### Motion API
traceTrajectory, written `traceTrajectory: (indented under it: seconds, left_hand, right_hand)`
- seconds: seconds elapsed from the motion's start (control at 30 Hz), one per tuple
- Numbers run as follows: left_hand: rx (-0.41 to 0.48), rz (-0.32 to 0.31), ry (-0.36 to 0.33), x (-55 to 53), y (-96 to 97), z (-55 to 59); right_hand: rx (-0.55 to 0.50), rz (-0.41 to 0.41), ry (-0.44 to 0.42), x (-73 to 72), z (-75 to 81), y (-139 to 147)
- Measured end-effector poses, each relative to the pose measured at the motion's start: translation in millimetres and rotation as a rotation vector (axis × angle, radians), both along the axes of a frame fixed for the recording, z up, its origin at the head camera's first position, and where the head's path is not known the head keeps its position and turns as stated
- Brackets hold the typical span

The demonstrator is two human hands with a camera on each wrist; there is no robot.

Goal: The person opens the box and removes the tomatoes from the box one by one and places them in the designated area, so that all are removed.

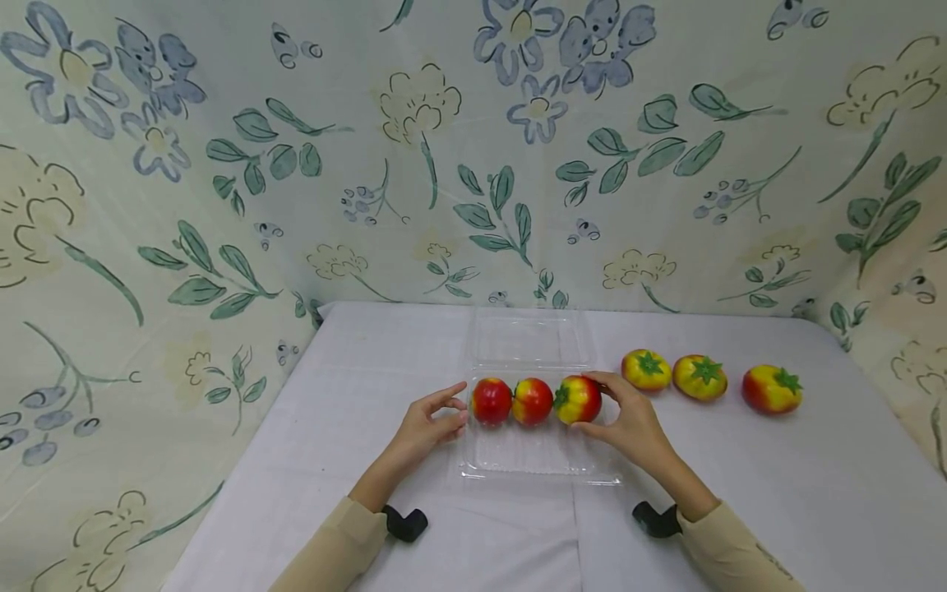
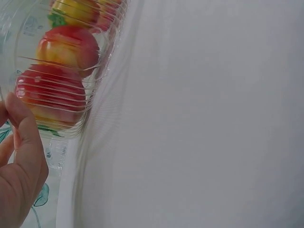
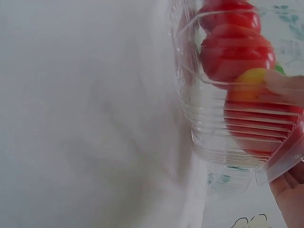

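Note:
My right hand (image 1: 638, 423) holds a red-and-yellow tomato (image 1: 587, 400) with a green leafy top, thumb at its near side and index finger at its far side. That tomato is at the right end of a row in a clear plastic container (image 1: 525, 455). Two more tomatoes, the left one (image 1: 491, 401) and the middle one (image 1: 532, 401), sit beside it. My left hand (image 1: 427, 419) is at the container's left side, thumb and fingers apart. Seen from the left wrist, its fingertips (image 2: 13, 100) are right at the container's wall.
The container's clear lid (image 1: 528, 341) lies folded back behind it. To the right stand several more tomatoes: one (image 1: 646, 370) close to my right hand, another (image 1: 699, 378) beside it, and a redder one (image 1: 772, 390) farther right. A white cloth (image 1: 370, 362) covers the table; a floral curtain (image 1: 444, 189) hangs behind.

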State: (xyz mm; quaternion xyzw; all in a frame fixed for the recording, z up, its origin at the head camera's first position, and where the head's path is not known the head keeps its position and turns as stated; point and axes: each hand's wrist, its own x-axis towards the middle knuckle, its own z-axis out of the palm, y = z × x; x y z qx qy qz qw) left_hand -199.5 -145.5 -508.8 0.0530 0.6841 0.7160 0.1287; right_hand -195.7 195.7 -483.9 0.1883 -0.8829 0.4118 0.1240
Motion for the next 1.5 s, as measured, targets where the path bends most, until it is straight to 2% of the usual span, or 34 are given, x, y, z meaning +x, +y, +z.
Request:
traceTrajectory:
  seconds: [0.2,0.6,1.5]
  left_hand:
    - [0.001,0.011,-0.009,0.0,-0.2,0.0]
    - [-0.003,0.012,-0.002,0.3,-0.1,0.5]
    - [0.010,0.010,-0.009,1.8,0.8,2.7]
  right_hand:
    - [-0.015,0.003,0.007,0.0,-0.9,0.5]
    - [-0.047,-0.022,-0.072,1.9,2.6,0.3]
    - [-0.108,-0.028,-0.082,3.9,3.2,7.7]
